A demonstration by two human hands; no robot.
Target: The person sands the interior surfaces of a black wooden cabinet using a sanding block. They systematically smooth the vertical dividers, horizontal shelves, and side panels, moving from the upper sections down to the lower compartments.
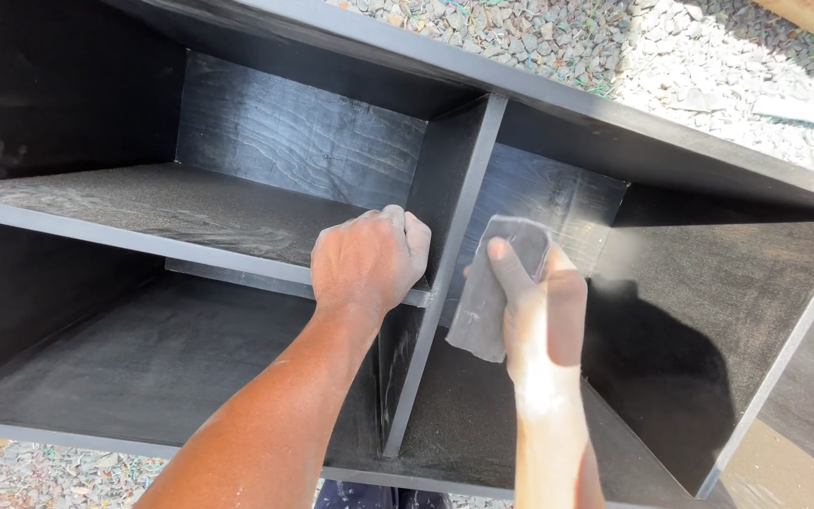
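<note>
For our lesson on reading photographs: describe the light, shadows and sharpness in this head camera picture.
Head view: hard sunlight from the upper right washes out the right hand and its forearm, and bleaches the gravel; the hand and sanding sheet cast a dark shadow on the cabinet panel; the left hand is evenly lit; the left compartments sit in shade; focus is sharp throughout.

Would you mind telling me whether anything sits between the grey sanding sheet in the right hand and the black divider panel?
Nothing visible does: the right hand holds the sanding sheet right beside the divider panel.
</note>
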